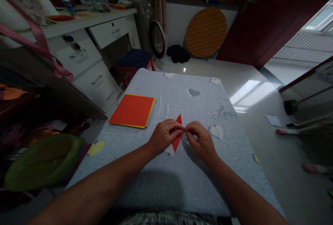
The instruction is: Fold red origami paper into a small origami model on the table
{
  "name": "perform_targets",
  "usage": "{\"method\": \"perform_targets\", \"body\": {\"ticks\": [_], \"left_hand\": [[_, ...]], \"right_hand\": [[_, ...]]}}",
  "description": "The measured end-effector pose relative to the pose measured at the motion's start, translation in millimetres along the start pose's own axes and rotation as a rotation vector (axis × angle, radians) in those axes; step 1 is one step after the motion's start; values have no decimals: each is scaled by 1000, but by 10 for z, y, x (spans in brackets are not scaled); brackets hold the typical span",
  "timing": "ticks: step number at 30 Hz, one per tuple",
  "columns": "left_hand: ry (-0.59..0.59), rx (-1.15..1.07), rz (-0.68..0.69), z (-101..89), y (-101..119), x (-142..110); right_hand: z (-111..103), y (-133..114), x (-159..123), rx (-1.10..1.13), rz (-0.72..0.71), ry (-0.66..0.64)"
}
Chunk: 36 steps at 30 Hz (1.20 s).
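A small folded piece of red paper [177, 144], pointed at its top and bottom ends, is held above the cloth-covered table [166, 186]. My left hand [164, 135] grips it across the middle between thumb and fingers. My right hand [201, 140] pinches the paper's right-hand corner between thumb and forefinger, fingertips meeting those of the left hand. The fingers hide the paper's middle part. To the left of my hands lies a stack of square coloured paper [132, 110], red on top, with yellow and blue edges showing beneath.
A white desk with drawers [85, 61] stands on the left, cluttered on top. Beyond the table are a dark blue stool [136, 58], a washing machine with its round door [157, 40] ajar, and a round wooden board [205, 32]. A green-lined bin [44, 160] is at lower left.
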<state>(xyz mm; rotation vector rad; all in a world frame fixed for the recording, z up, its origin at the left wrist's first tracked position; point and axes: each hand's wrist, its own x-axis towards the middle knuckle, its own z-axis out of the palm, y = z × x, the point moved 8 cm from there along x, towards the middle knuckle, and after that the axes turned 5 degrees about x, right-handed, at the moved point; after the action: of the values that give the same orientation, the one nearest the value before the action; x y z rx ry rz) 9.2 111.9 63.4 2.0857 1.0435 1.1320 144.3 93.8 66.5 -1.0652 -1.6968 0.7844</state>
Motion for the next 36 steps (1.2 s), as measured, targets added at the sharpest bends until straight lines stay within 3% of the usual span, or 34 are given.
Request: {"method": "perform_targets", "body": {"ticks": [12,21,27,36], "left_hand": [[-5,18,-10,11,-10,-1],[-14,22,-22,16,-19,7],[-14,14,-25,15,-24,-5],[-9,-5,-15,11,-23,-6]], "right_hand": [[-2,-11,5,-48,4,-10],[5,176,-27,114,185,19],[-2,206,-30,110,258,-14],[31,-13,-22,-42,-47,-13]]}}
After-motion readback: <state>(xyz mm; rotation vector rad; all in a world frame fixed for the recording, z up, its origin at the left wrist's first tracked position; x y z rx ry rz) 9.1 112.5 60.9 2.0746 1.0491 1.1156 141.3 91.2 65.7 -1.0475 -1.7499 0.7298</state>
